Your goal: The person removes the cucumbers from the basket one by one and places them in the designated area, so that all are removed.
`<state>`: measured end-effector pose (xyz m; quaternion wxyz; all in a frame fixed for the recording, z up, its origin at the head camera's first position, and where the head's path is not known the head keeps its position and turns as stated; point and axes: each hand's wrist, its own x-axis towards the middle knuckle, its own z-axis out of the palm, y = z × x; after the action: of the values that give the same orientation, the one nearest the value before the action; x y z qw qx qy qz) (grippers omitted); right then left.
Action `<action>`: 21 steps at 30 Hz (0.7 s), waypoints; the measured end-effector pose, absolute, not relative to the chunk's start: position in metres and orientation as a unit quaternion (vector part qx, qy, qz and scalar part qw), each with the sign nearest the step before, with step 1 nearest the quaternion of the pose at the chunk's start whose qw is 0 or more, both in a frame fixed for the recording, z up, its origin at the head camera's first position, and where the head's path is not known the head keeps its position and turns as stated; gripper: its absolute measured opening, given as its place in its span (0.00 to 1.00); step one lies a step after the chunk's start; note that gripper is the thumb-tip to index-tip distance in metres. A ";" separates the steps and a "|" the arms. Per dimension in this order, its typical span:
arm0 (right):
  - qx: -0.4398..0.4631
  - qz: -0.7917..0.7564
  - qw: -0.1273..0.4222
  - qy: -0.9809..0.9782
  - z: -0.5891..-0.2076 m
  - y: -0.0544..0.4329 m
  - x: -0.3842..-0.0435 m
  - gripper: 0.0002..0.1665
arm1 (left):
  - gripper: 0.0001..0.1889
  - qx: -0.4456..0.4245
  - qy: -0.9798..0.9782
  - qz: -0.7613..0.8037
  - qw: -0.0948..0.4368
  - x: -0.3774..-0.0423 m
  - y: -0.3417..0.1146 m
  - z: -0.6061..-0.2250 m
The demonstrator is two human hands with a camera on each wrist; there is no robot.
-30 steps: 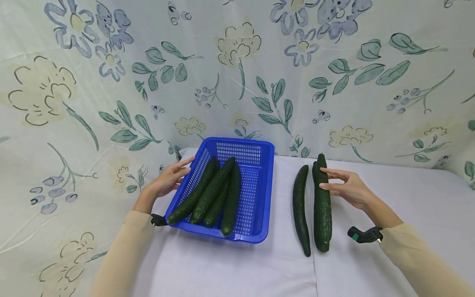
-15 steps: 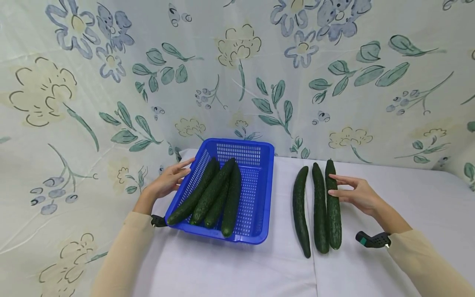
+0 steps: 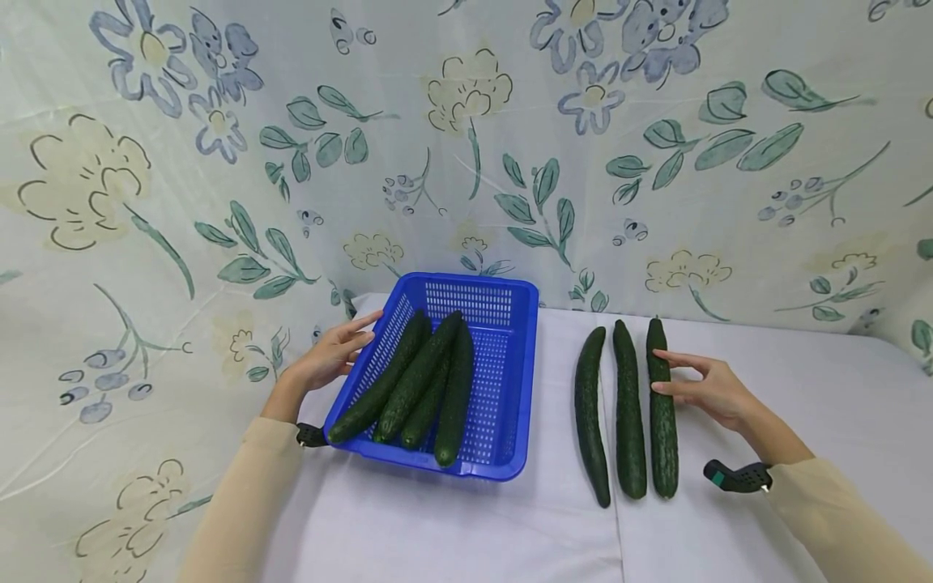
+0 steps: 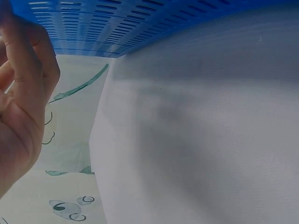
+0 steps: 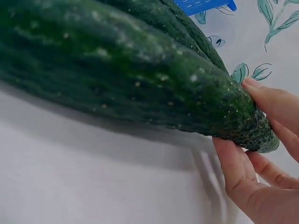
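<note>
At the left side of a blue perforated plastic basket [image 3: 496, 468], my left hand [image 3: 326, 353] holds the rim. Several dark green cucumbers [image 3: 417, 385] lie side by side in the basket. To its right, my right hand [image 3: 713, 393] pinches the upper part of a cucumber [image 3: 664, 441] between thumb and fingers. This cucumber is the rightmost of three on the cloth; the middle cucumber [image 3: 630, 421] and the left cucumber [image 3: 590, 405] lie roughly parallel to it. In the right wrist view, fingers wrap the tapered end of the cucumber [image 5: 154, 79], close over the white cloth.
A white cloth [image 3: 437, 526] covers the table. Behind it hangs a floral curtain [image 3: 466, 146], which also runs down the left side. A black strap [image 3: 736, 476] sits on the right wrist.
My right hand has moved the held cucumber right, off the middle cucumber and into its own spot beside it. My left hand and the basket have stayed put.
</note>
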<state>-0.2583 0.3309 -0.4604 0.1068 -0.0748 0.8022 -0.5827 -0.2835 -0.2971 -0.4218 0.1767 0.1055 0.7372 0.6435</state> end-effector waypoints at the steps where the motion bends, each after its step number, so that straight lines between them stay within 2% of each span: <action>1: -0.075 -0.581 0.105 0.803 -0.461 0.331 -0.258 0.42 | 0.29 0.106 0.737 0.644 0.177 -0.283 -0.297 -0.422; 21: -0.056 -0.554 0.088 0.826 -0.468 0.326 -0.262 0.45 | 0.28 0.107 0.733 0.648 0.179 -0.284 -0.297 -0.422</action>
<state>-0.2618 0.3263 -0.4676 0.0883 -0.0559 0.8256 -0.5545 -0.2838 -0.2974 -0.4218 0.1785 0.1068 0.7331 0.6475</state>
